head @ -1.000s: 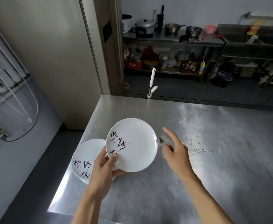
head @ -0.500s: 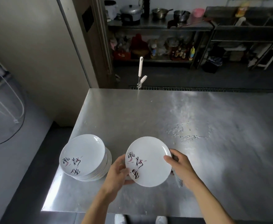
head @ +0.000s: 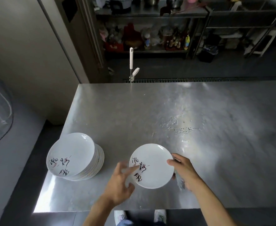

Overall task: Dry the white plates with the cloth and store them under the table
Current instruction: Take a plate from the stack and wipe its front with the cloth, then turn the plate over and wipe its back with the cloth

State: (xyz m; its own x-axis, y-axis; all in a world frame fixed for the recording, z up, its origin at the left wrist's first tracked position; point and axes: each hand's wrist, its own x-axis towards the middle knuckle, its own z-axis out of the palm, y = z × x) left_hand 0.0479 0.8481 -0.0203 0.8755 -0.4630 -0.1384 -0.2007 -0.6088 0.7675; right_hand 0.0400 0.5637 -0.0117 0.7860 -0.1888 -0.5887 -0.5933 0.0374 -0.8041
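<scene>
Hovering over the near part of the steel table [head: 166, 108], a white plate [head: 155, 162] with black brush lettering is kept up off the surface, face tilted toward the camera. It's clamped at its right rim by the right hand [head: 185, 172]: the thumb is laid over the top of the edge and the other fingers are curled underneath. A blurry grey scrap [head: 181, 183] can be seen poking out below that palm. It's probably the cloth, but that can't really be told for sure. The left hand [head: 119, 185] is smeared by motion at the plate's left rim, with its fingers spread across the lettered side. Whether anything is actually gripped there can't be made out, tbh. To the left, close to the near left corner of the table, a stack of matching plates [head: 75, 158] is parked, the top one showing the same lettering. A patch of water droplets [head: 180, 128] is spread on the steel further back, right of centre. A white mop handle [head: 131, 57] is propped at the far edge, and cluttered metal shelving [head: 150, 51] is lined up along the far wall. A pair of pale shoes [head: 120, 216] is seen on the floor under the near edge.
</scene>
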